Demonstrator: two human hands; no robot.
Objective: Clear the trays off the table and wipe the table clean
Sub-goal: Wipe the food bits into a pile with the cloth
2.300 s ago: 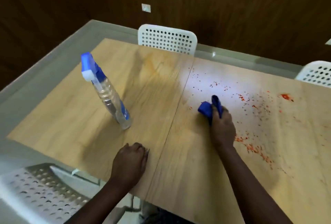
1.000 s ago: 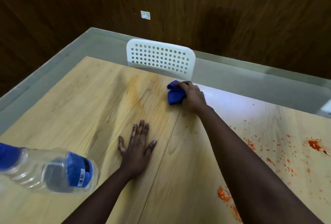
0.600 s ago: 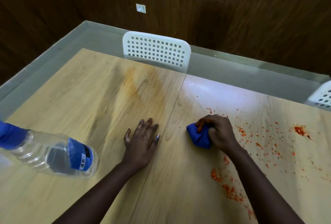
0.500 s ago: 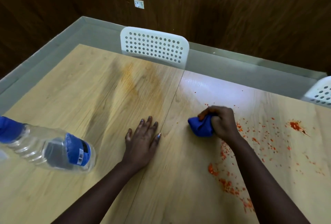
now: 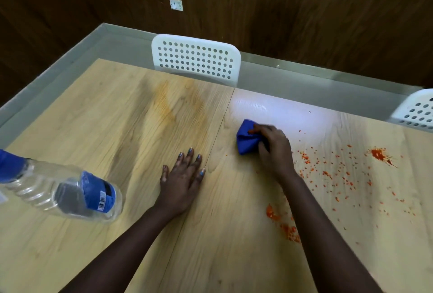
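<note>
No trays in sight, so wiping is the step in hand: the right hand [image 5: 273,146] clenches the blue cloth [image 5: 246,137] mid-surface [image 5: 234,234], the left hand [image 5: 181,179] lies flat (fingers released), and next comes sweeping right into the red crumbs [image 5: 328,170].

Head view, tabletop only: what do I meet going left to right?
Spray bottle → left hand pressed flat → blue cloth → right hand gripping it → scattered red crumbs → red splat.
</note>
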